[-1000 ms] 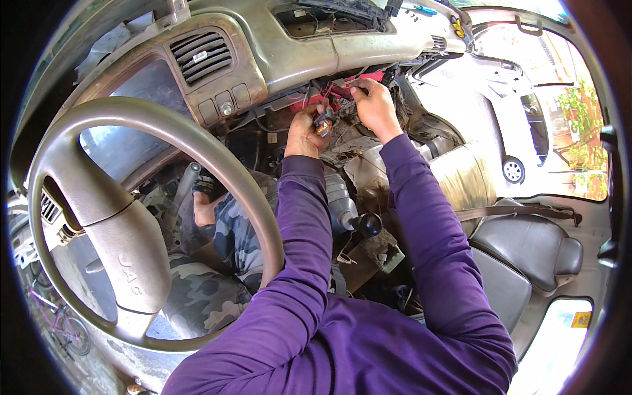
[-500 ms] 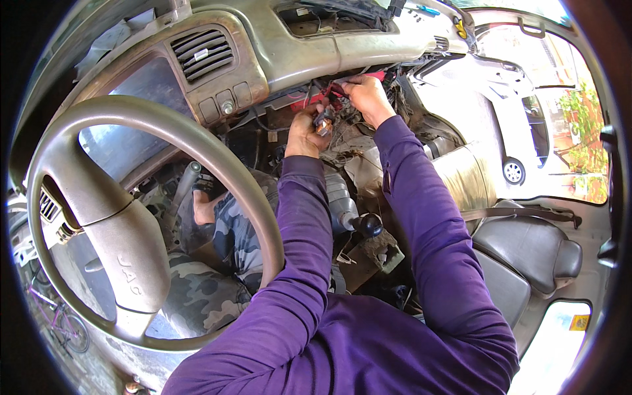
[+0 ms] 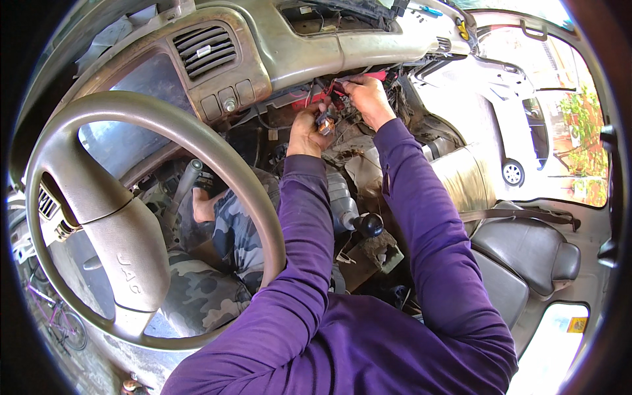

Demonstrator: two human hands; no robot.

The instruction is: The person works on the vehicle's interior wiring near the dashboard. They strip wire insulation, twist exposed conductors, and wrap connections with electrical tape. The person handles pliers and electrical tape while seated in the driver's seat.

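- Left hand (image 3: 304,133): fingers curled round a dark connector (image 3: 326,123) with orange-brown parts, gripping it under the dash (image 3: 296,62), just left of the right hand.
- Right hand (image 3: 370,102): thumb and forefinger appear pinched on a thin red wire (image 3: 338,87) (the exact contact is too small to make out); the other fingers are bent, partly hidden.
- The wire lies just above and right of the connector, below the dash edge, with more loose wiring (image 3: 352,118) around it.
- Cavity (image 3: 299,27) in the dash top: open, with thin wires and small pale bits inside.
- Wheel (image 3: 263,217), at left: raised lettering on its hub (image 3: 135,257).
- Vent (image 3: 205,62): a small pale tab sits across its slats.
- Sticker (image 3: 577,324): yellow, on the glass at lower right (any print on it is too small to read).
- Yellow-handled tool (image 3: 462,27): on the dash's far right end, near a blue item (image 3: 431,11).
- Gear knob (image 3: 367,225): black, between the two purple sleeves (image 3: 438,227).
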